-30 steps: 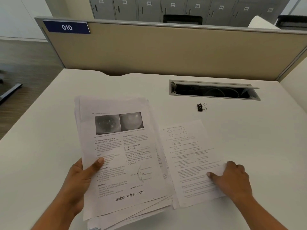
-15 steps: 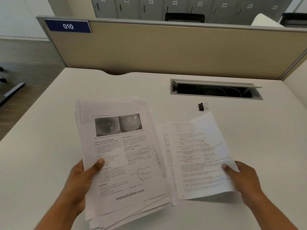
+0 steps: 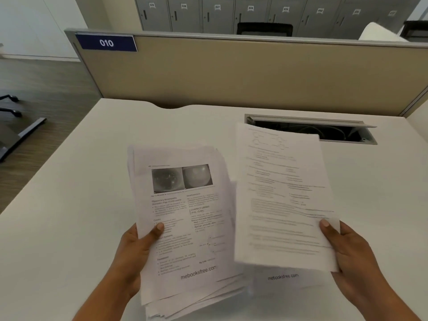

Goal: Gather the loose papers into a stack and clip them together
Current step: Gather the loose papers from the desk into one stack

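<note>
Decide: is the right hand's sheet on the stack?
No: the right hand holds the sheet raised beside the stack, which the left hand grips.

A single head-worn wide-angle camera looks forward and down, close over the table [image 3: 69,228], facing the partition [image 3: 231,72] and grey lockers [image 3: 208,15] beyond.

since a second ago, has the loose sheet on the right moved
Yes. The right hand has lifted the loose sheet off the desk; its top edge now overlaps the cable slot, which it lay short of before.
</note>
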Demonstrator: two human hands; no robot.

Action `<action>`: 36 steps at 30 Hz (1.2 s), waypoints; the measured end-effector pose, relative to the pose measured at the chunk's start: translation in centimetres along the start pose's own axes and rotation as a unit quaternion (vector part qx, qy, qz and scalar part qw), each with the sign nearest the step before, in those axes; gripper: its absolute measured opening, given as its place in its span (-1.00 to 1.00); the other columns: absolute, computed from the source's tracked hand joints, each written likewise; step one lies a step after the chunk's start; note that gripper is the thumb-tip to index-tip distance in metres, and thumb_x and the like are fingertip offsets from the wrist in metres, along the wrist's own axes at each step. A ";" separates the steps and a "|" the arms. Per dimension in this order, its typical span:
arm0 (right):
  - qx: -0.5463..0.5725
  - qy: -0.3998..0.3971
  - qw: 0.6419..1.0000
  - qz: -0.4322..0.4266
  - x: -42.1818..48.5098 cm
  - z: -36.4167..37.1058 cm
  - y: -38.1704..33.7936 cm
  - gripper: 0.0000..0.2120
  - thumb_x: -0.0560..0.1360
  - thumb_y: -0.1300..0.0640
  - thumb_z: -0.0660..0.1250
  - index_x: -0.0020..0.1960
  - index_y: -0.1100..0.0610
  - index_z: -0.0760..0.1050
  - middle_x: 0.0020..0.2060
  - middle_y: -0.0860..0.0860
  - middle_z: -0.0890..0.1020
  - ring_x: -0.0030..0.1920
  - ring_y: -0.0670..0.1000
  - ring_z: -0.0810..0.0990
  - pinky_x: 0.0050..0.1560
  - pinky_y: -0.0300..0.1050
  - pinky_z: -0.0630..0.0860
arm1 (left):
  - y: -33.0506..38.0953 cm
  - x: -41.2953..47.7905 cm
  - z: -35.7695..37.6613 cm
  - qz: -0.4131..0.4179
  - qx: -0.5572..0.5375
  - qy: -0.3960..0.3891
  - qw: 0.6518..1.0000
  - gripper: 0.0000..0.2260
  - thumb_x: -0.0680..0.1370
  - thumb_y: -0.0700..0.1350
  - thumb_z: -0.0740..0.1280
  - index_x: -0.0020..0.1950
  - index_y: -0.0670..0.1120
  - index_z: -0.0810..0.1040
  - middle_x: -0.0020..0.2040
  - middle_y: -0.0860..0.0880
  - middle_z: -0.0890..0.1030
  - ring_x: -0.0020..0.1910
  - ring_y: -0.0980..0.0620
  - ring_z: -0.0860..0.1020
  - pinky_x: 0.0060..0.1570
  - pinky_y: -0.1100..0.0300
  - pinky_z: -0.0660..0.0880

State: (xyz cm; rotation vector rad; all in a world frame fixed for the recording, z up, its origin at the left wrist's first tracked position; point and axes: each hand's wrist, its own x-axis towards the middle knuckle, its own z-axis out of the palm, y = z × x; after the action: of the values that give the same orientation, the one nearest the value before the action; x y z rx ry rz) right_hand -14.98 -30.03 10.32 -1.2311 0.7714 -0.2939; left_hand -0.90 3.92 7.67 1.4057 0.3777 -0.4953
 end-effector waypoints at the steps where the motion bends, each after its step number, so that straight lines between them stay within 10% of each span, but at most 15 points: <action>1: -0.015 -0.006 1.000 -0.009 -0.5 1.1 0.1 -0.55 0.32 0.02 0.43 0.15 0.21 0.61 0.00 0.11 0.74 0.00 0.11 0.73 0.04 0.03 0.63 | 0.0 -0.1 0.5 -0.001 0.002 -0.003 1.000 -0.80 0.58 -0.18 0.38 0.19 -0.08 0.63 0.02 -0.17 0.77 -0.07 -0.22 0.75 -0.11 -0.13 0.67; 8: -0.097 -0.015 0.994 -0.046 -2.6 6.7 1.5 -0.92 0.46 0.19 0.45 -0.05 0.16 0.64 -0.13 0.03 0.76 -0.10 0.09 0.74 -0.08 0.04 0.65 | 0.4 -1.3 3.8 -0.005 0.013 -0.058 0.998 -0.79 0.56 -0.14 0.43 0.18 -0.11 0.65 0.01 -0.24 0.75 -0.03 -0.30 0.73 -0.02 -0.23 0.65; 17: -0.191 -0.070 0.978 0.037 -1.8 6.4 1.7 -0.61 0.40 0.08 0.52 0.19 -0.01 0.50 0.01 -0.05 0.73 -0.02 0.00 0.72 0.09 0.09 0.62 | 0.7 -2.4 5.3 -0.011 0.016 -0.093 0.995 -0.82 0.60 -0.23 0.35 0.15 -0.07 0.69 0.05 -0.25 0.74 0.02 -0.32 0.71 0.04 -0.30 0.62; 25: -0.190 -0.070 0.979 -0.021 -2.8 6.3 1.7 -0.80 0.43 0.22 0.48 0.04 0.06 0.65 -0.12 -0.07 0.77 -0.14 -0.02 0.75 -0.17 -0.14 0.65 | 1.2 -2.7 6.0 -0.033 0.004 -0.079 0.996 -0.55 0.63 0.30 0.05 0.16 0.15 0.66 0.04 0.00 0.77 0.05 -0.09 0.73 0.10 -0.14 0.64; 36: -0.186 -0.113 0.975 0.053 -1.6 4.9 1.2 -0.82 0.57 0.07 0.31 0.08 0.10 0.63 -0.07 0.02 0.76 -0.06 0.06 0.74 0.01 0.06 0.62 | 1.9 -2.6 4.6 0.039 0.019 -0.025 0.999 -0.82 0.65 -0.09 0.29 0.18 -0.07 0.63 0.03 -0.12 0.77 -0.06 -0.18 0.76 -0.14 -0.11 0.70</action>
State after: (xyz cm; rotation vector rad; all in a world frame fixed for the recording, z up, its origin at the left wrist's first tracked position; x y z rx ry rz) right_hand -13.09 -25.14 10.43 -1.5386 0.7091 0.0838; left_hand -2.28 -0.18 11.24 1.4356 0.2734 -0.4747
